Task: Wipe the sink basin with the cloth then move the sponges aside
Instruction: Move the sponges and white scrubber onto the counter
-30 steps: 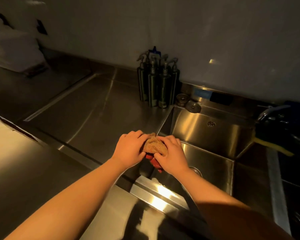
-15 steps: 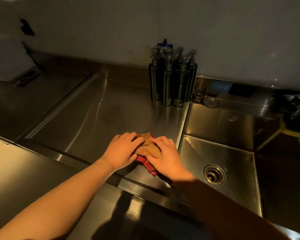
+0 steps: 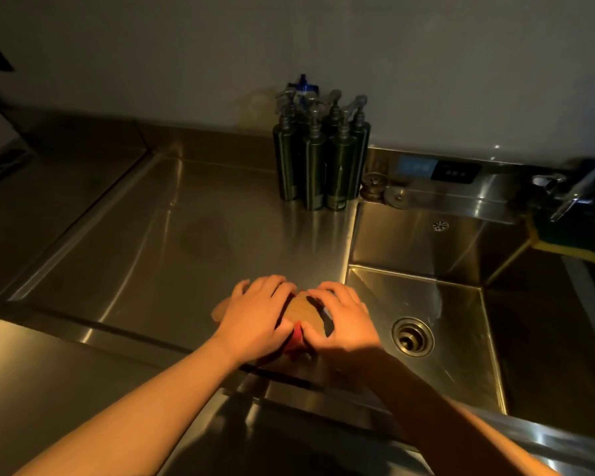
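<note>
A brown cloth (image 3: 303, 312) with a red edge lies bunched on the steel counter just left of the sink basin (image 3: 426, 304). My left hand (image 3: 255, 314) rests on its left part with fingers spread and slightly bent. The cloth's right part is under my right hand (image 3: 344, 317), fingers curved over it. The basin has a round drain (image 3: 412, 336). A yellow and green sponge (image 3: 571, 247) sits at the basin's far right rim, partly in shadow.
Several dark pump bottles (image 3: 320, 159) stand at the counter's back by the wall. A plug and a strainer (image 3: 385, 192) lie behind the basin. A tap (image 3: 571, 194) reaches in from the right. The steel counter (image 3: 152, 235) spreads left.
Both hands lowered the bunched cloth from above the sink's edge onto the counter and now lie flatter on it. The camera turned right, showing more of the basin.
</note>
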`<state>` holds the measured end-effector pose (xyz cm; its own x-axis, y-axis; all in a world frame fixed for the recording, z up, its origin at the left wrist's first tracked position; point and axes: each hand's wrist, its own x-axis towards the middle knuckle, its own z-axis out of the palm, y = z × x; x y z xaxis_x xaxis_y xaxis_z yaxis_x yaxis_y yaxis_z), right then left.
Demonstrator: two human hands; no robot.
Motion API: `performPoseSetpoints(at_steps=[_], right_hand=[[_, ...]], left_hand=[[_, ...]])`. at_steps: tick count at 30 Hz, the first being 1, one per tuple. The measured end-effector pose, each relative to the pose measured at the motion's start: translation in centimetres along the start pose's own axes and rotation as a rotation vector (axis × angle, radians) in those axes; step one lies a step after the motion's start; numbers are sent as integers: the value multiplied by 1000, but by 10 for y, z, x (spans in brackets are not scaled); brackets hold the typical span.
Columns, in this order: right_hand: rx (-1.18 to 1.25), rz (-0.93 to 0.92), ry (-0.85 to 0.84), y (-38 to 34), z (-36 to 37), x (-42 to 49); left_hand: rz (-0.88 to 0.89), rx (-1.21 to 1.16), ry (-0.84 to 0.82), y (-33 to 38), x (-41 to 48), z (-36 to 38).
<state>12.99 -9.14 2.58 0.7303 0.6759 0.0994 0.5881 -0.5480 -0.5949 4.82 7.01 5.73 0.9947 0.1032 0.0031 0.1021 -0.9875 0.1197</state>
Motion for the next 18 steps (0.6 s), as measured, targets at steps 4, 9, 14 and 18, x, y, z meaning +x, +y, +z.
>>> performPoseSetpoints(at_steps=[4,9,14,18], right_hand=[[-41,46,116,17,-30,-26],[-85,167,242,43,-76,-54],[-83,247,347,77,-120,-81],[-59,300,428,108,-149,-98]], left_hand=[[117,1,33,33,8,-6],[157,-46,47,88,36,-7],[240,-65,86,147,63,-14],[329,-54,84,198,81,-15]])
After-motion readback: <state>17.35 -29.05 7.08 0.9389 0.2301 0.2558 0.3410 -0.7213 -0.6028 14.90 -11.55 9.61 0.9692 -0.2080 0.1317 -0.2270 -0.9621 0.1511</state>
